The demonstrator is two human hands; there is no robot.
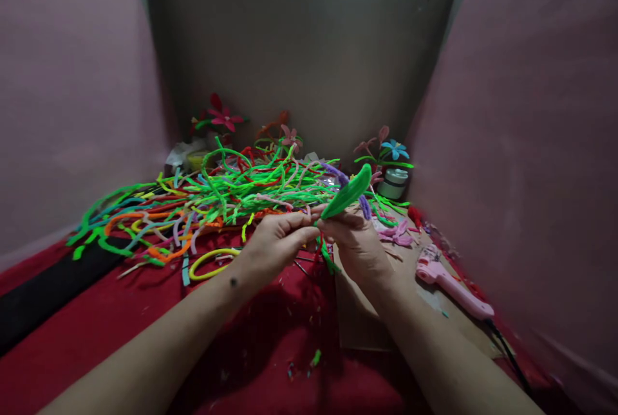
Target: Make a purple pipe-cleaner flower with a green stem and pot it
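A green pipe-cleaner leaf [348, 192] points up and to the right, pinched at its base by both hands. My left hand [276, 240] has its fingers closed on the leaf's lower end. My right hand [356, 242] grips the same base from the right, fingers curled. A short green stem end [329, 259] hangs below the hands. Just behind the leaf a purple pipe cleaner [340, 178] shows.
A big tangle of coloured pipe cleaners [203, 199] covers the red cloth [270, 350] behind the hands. A pink glue gun [451, 283] lies on cardboard [360, 322] at right. Finished pipe-cleaner flowers [223, 118] and a small jar [393, 183] stand by the back board.
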